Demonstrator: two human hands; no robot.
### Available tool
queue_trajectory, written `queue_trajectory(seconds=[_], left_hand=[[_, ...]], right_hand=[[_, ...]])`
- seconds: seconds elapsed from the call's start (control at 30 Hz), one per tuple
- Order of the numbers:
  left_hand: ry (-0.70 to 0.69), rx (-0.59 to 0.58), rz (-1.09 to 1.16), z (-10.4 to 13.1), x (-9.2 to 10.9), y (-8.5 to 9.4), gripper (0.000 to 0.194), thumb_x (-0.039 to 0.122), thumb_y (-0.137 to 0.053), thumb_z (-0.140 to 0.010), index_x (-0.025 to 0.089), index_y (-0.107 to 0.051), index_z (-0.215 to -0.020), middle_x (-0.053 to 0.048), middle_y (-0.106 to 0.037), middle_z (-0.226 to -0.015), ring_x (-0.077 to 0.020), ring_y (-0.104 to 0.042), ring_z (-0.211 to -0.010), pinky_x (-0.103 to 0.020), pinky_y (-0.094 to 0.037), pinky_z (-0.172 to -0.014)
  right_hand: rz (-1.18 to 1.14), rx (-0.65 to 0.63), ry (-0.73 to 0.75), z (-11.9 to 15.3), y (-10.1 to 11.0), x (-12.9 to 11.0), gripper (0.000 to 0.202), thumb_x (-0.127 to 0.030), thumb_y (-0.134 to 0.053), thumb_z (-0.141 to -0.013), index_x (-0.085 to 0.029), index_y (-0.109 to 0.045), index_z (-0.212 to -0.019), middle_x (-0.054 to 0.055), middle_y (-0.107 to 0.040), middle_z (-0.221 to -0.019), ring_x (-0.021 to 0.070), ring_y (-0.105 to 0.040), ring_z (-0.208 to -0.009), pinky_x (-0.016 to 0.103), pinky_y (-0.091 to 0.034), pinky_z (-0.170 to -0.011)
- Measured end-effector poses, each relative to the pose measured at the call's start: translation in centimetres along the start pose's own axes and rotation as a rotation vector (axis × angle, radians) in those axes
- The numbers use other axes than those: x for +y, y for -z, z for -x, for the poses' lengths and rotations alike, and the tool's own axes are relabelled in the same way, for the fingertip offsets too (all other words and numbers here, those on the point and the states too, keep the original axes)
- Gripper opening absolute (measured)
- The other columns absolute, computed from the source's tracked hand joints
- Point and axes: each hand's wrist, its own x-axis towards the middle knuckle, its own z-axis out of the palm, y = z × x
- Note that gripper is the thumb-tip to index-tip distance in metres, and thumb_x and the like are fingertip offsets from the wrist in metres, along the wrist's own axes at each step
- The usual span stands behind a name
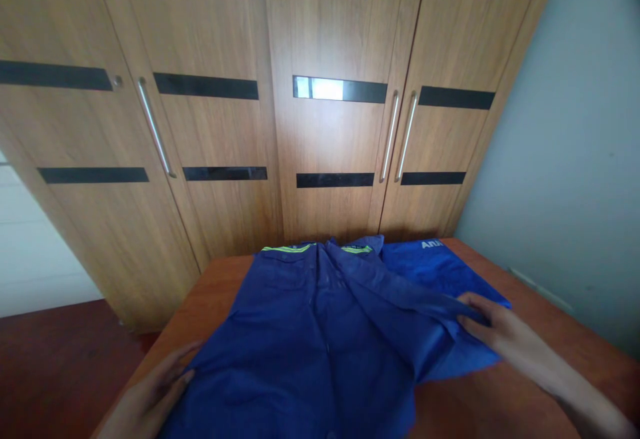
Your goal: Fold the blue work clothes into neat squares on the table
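Blue garment spread on wooden table. Left hand flat, open, at garment's left edge. Right hand pinches its right fold. Wardrobe behind garment.

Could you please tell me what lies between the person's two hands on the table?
In the head view, only the blue garment lies between them, spread on the wooden table; the left hand rests flat on its edge, the right hand pinches a fold.
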Motion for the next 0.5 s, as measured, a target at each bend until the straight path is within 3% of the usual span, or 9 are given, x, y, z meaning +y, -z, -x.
queue_trajectory(seconds=[0.1, 0.2, 0.27, 0.33, 0.43, 0.5], left_hand=[[-0.030, -0.024, -0.119, 0.4, -0.5, -0.1, 0.043, 0.044, -0.034, -0.086, 0.030, -0.063, -0.116, -0.001, -0.068, -0.119, -0.0283, -0.062, -0.112, -0.043, -0.046, -0.102], [-0.048, 0.003, -0.312, 0.9, 0.4, -0.6, 0.043, 0.039, -0.036, -0.085, 0.027, -0.063, -0.117, -0.005, -0.069, -0.118, -0.0311, -0.062, -0.110, -0.046, -0.047, -0.100], [-0.095, 0.085, -0.419, 1.5, 1.9, -1.4, 0.043, 0.039, -0.038, -0.086, 0.025, -0.061, -0.120, -0.008, -0.065, -0.123, -0.0317, -0.060, -0.113, -0.048, -0.045, -0.102], [-0.206, 0.149, -0.474, 2.4, 3.8, -2.6, 0.044, 0.041, -0.043, -0.086, 0.026, -0.058, -0.124, -0.007, -0.061, -0.129, -0.0305, -0.057, -0.117, -0.047, -0.043, -0.103], [-0.491, 0.113, -0.512, 3.8, 6.7, -5.3, 0.048, 0.045, -0.052, -0.084, 0.036, -0.051, -0.131, -0.003, -0.056, -0.136, -0.0282, -0.055, -0.120, -0.044, -0.048, -0.099], [-0.713, 0.045, -0.527, 4.3, 8.0, -7.5, 0.055, 0.045, -0.057, -0.082, 0.038, -0.046, -0.135, -0.003, -0.057, -0.134, -0.0279, -0.057, -0.117, -0.040, -0.051, -0.095]], right_hand=[[0.395, 0.259, -0.071, -0.4, 0.9, -3.2, 0.029, -0.041, -0.046, -0.083, -0.023, -0.061, -0.100, 0.007, -0.069, -0.075, 0.0291, -0.066, -0.069, 0.038, -0.049, -0.064], [0.553, 0.281, -0.045, 0.2, -1.6, -8.2, 0.031, -0.035, -0.047, -0.085, -0.025, -0.060, -0.112, 0.011, -0.071, -0.095, 0.0318, -0.067, -0.078, 0.040, -0.050, -0.065], [0.467, 0.127, 0.070, 1.1, -4.6, -11.2, 0.035, -0.027, -0.050, -0.085, -0.029, -0.058, -0.119, 0.010, -0.068, -0.108, 0.0283, -0.067, -0.084, 0.038, -0.051, -0.071], [0.259, -0.122, 0.228, 2.2, -7.7, -13.2, 0.046, -0.022, -0.057, -0.081, -0.032, -0.054, -0.127, 0.006, -0.067, -0.113, 0.0247, -0.065, -0.096, 0.035, -0.050, -0.085], [-0.080, -0.490, 0.341, 3.3, -10.6, -13.6, 0.072, -0.022, -0.071, -0.071, -0.037, -0.044, -0.136, -0.001, -0.059, -0.128, 0.0202, -0.056, -0.116, 0.029, -0.043, -0.100], [-0.175, -0.525, 0.308, 3.7, -10.9, -12.3, 0.074, -0.022, -0.072, -0.069, -0.036, -0.045, -0.136, -0.001, -0.052, -0.137, 0.0206, -0.049, -0.125, 0.030, -0.037, -0.107]])
